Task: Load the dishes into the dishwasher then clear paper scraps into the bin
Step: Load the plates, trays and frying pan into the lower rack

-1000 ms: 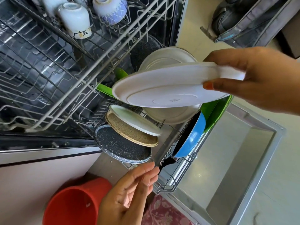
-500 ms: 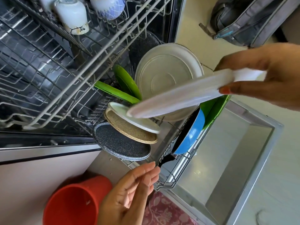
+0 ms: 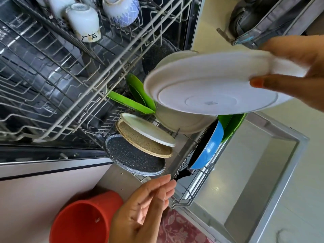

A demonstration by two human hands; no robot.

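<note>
Right hand [image 3: 296, 71] fingers curled, pinching; left hand [image 3: 140, 211] fingers straight, relaxed.

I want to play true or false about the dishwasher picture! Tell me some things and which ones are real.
1. The right hand holds a white plate. True.
2. The left hand holds a cup. False: it is open and holds nothing.
3. The bucket on the floor is blue. False: it is red.
4. Cups sit upside down in the top rack. True.
5. A blue pan stands in the bottom rack. True.
</note>
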